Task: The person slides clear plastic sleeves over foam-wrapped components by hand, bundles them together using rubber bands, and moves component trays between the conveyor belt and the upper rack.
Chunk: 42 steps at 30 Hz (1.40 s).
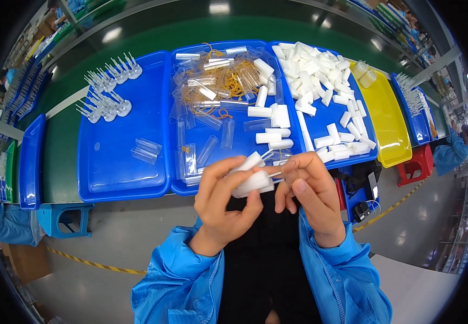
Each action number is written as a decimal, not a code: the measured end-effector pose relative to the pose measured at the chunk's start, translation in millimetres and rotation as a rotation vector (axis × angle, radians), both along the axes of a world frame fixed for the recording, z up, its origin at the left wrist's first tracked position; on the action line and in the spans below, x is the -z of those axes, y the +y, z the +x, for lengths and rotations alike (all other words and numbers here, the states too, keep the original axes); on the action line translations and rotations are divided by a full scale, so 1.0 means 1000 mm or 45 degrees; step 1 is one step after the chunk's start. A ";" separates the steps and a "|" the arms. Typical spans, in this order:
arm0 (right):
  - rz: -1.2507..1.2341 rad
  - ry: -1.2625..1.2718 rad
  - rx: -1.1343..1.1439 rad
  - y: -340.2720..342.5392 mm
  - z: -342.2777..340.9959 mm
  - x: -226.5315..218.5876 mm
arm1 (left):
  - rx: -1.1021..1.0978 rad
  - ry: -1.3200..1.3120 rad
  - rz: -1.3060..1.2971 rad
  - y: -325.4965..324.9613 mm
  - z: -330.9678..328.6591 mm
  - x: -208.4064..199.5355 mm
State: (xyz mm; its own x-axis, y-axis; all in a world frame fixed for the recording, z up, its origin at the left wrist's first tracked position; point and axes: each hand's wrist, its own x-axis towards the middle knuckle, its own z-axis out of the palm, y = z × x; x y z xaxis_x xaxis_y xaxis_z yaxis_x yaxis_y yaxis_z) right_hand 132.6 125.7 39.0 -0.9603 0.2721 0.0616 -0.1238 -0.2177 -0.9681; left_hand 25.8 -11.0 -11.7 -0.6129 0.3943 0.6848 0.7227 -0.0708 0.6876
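Note:
In my left hand (224, 201), the fingers are closed around a couple of white foam-like blocks (253, 183). Thin pale rods stick out of these blocks toward the right. My right hand (316, 191) pinches a small clear plastic piece (290, 176) at the tip of the lower rod; its exact shape is blurred. Both hands are held just off the near edge of the middle blue tray (178, 154). In that tray lie clear plastic tubes (227, 134), tangled orange-yellow cords (233, 81) and several loose white blocks (259, 112).
The left blue tray (120, 181) bears several clusters of upright clear-white pins (104, 102) and a few clear tubes (146, 150). White blocks (312, 70) are heaped in the right blue tray (324, 123). Beyond it are a yellow tray (390, 135) and red stool (417, 164). A blue stool (65, 220) stands left.

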 end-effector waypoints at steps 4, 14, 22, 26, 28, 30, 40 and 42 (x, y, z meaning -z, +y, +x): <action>0.130 -0.006 0.054 0.001 0.001 0.000 | 0.021 -0.351 0.148 -0.004 -0.002 -0.001; 0.156 0.103 0.308 0.012 -0.003 -0.001 | 0.171 -0.297 0.086 -0.010 -0.003 -0.006; 0.246 -0.007 0.234 0.019 0.000 -0.003 | 0.180 -0.300 0.066 -0.009 -0.002 -0.007; 0.186 -0.076 0.244 0.017 -0.002 -0.002 | 0.180 -0.309 0.063 -0.009 -0.002 -0.007; 0.149 -0.086 0.279 0.013 -0.003 -0.001 | 0.176 -0.310 0.055 -0.009 -0.001 -0.007; 0.143 -0.039 0.331 0.010 -0.004 0.000 | 0.189 -0.282 0.034 -0.009 -0.001 -0.009; 0.235 -0.008 0.369 0.007 -0.003 0.005 | 0.198 -0.211 -0.078 -0.013 -0.001 -0.010; 0.241 -0.001 0.338 0.009 -0.003 0.004 | 0.192 -0.199 -0.075 -0.013 -0.001 -0.009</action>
State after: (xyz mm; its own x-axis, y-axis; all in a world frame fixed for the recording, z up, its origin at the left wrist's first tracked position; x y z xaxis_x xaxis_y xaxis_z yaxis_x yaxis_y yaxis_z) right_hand 129.5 134.8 35.4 -0.8572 0.4971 0.1345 -0.1517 0.0058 -0.9884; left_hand 24.8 -24.4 -2.5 -0.6406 0.5263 0.5591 0.5913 -0.1265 0.7965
